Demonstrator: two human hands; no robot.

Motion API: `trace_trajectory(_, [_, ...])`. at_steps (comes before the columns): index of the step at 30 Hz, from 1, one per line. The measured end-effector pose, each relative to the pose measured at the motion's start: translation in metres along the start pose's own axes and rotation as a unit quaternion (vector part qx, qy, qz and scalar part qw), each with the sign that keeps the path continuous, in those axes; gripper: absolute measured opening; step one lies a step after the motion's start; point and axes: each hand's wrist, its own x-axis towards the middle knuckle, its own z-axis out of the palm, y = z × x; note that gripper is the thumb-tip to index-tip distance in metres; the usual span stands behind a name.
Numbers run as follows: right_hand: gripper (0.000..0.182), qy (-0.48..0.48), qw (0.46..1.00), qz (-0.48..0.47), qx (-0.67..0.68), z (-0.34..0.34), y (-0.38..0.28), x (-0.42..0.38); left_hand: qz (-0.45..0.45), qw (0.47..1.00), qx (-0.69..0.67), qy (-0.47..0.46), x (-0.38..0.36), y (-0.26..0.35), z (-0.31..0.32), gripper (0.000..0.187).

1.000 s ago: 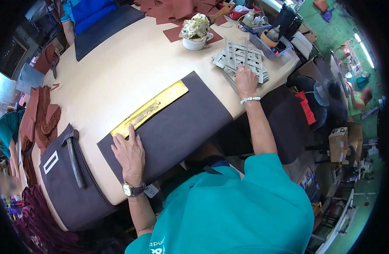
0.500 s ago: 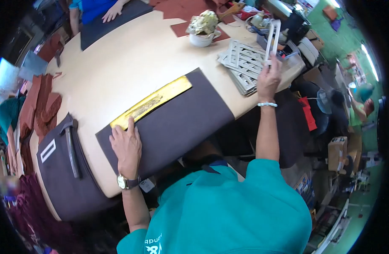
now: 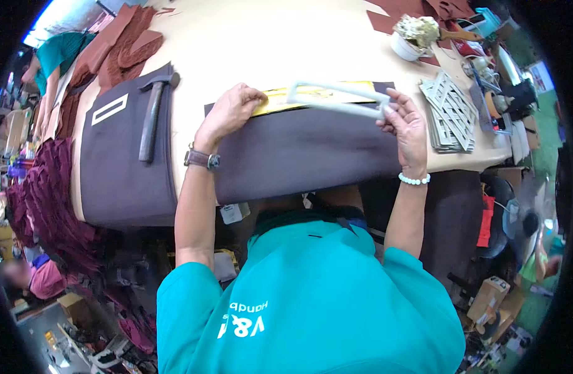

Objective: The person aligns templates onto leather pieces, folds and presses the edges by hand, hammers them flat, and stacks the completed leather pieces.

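Observation:
My right hand (image 3: 406,128) pinches one end of a pale, narrow rectangular frame (image 3: 339,108), held above the table. Behind that frame lies a long yellow strip (image 3: 280,103) with dark smears, along the far edge of a dark brown sheet (image 3: 311,146). At the strip's left end is my left hand (image 3: 231,113), its fingers curled and pressed together on the end; the grip is partly hidden.
To the left, a hammer (image 3: 151,121) and a small white frame (image 3: 110,110) rest on folded dark material (image 3: 121,168). A stack of pale slatted frames (image 3: 450,115) sits at right, below a white bowl (image 3: 406,47) with a yellowish lump and a brush. Reddish-brown pieces (image 3: 115,47) lie far left.
My right hand has brought the pale frame from beside the stack leftward over the yellow strip. The fingers of my left hand have curled in at the strip's left end. The view has turned.

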Motion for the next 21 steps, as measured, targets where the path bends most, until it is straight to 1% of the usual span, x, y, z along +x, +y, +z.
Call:
trace_trajectory(2, [0.028,-0.043,0.998,0.049,-0.014,0.013,0.009,-0.001,-0.003,0.999,-0.05,-0.007,-0.002,-0.007,-0.001,0.021])
trace_trajectory(3, [0.025,-0.053,0.995,0.067,-0.048,0.021,0.011,0.0,0.0,0.997,-0.074,-0.009,-0.003,-0.01,-0.002,0.021])
trace_trajectory(5, [0.024,-0.045,0.988,0.074,-0.124,0.029,0.018,0.002,-0.009,0.995,-0.095,-0.008,-0.004,-0.011,0.002,0.021])
trace_trajectory(9, [0.025,-0.033,0.978,0.094,-0.182,0.034,0.023,0.005,0.0,0.99,-0.144,-0.003,-0.006,-0.017,0.006,0.022])
trace_trajectory(12, [0.026,-0.038,0.975,0.105,-0.194,0.033,0.022,0.006,-0.024,0.992,-0.122,-0.031,-0.009,-0.012,0.003,0.025])
trace_trajectory(14, [0.026,-0.05,0.975,0.113,-0.186,0.032,0.022,0.01,-0.012,0.993,-0.119,-0.015,-0.01,-0.014,0.006,0.028])
trace_trajectory(18, [0.027,-0.038,0.975,0.121,-0.182,0.031,0.023,0.012,0.026,0.993,-0.114,0.017,-0.013,-0.018,0.011,0.035])
trace_trajectory(21, [0.028,-0.035,0.975,0.12,-0.185,0.032,0.023,0.013,0.005,0.998,-0.065,-0.001,-0.014,-0.009,0.007,0.04])
